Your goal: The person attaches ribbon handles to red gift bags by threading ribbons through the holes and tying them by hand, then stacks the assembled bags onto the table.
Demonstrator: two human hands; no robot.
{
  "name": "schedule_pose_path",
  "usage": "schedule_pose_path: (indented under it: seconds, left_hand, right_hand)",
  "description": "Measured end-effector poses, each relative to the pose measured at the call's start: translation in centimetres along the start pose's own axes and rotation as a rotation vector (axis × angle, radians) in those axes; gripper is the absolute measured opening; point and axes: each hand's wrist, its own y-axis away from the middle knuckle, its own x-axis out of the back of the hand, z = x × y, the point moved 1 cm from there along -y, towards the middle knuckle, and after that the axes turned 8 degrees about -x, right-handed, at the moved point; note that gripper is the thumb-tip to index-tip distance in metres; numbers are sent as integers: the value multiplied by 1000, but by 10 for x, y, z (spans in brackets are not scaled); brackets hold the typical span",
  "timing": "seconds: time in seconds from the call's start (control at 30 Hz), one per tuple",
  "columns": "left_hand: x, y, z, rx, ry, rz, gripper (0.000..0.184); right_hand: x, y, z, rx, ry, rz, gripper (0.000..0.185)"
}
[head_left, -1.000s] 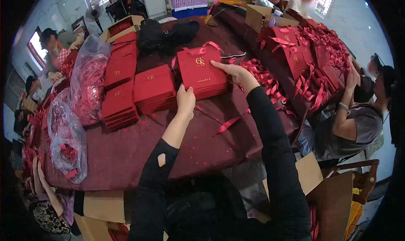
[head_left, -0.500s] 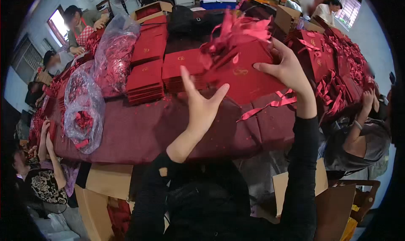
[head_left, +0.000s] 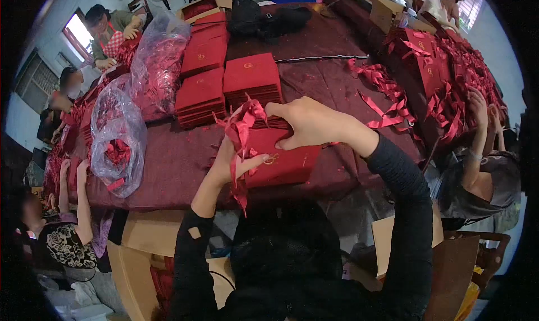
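Note:
Close to the table's near edge I hold a bundle of red gift bags (head_left: 292, 169) with gold lettering on the front one. Their shiny red ribbons (head_left: 240, 133) hang at the bundle's left end. My left hand (head_left: 227, 162) is closed round that ribbon end, thumb across the front. From above, my right hand (head_left: 311, 121) grips the upper edge, with its fingers partly hidden behind the bags. Just beyond the bundle stands a neat stack of red bags (head_left: 251, 76), with another stack (head_left: 201, 93) to its left.
Clear plastic sacks of red ribbon (head_left: 160, 68) stand at the left. Loose ribbons (head_left: 387, 96) lie at the right, before a heap of ribboned bags (head_left: 429, 62). A black bag (head_left: 269, 20) lies at the back. Open cartons (head_left: 149, 234) are below; other people work around the table.
The bundle has come down toward me, and its ribbons have swung from the top to the left end. My left hand, open and apart before, has closed on it.

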Motion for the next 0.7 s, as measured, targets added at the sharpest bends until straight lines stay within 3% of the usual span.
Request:
schedule_pose_path:
  seconds: [0.07,0.13,0.23,0.3,0.33,0.4,0.43,0.5,0.53,0.63,0.7]
  left_hand:
    - [2,-2,14,-28,-90,-14,100]
    - [3,-2,38,-359,-57,7,107]
    - [1,-12,31,-415,-124,7,106]
    - [-1,-15,19,-382,9,-4,105]
    - [-2,-17,12,-431,-33,40,104]
    - [-2,-22,2,-430,-11,82,99]
    - [-5,-23,1,-437,-6,77,99]
    - [-9,-26,0,-416,-173,155,99]
    - [-10,-25,15,-612,-235,189,101]
    - [-28,-20,25,-706,525,69,112]
    - [-13,-13,13,-563,28,-78,119]
  right_hand:
    - [2,-1,0,17,1,9,56]
    - [4,0,-2,-14,5,-16,56]
    - [11,5,-6,-68,126,-54,68]
    - [9,24,6,-7,406,449,86]
    - [12,33,11,-240,155,329,101]
    - [-41,41,51,-178,-767,511,110]
    - [-47,48,42,-253,-1008,335,104]
    - [-72,47,39,-223,-1047,504,93]
    - [-63,48,33,-274,-1011,543,89]
    - [-50,55,12,-96,-846,616,100]
    - [-56,54,22,-93,-730,599,109]
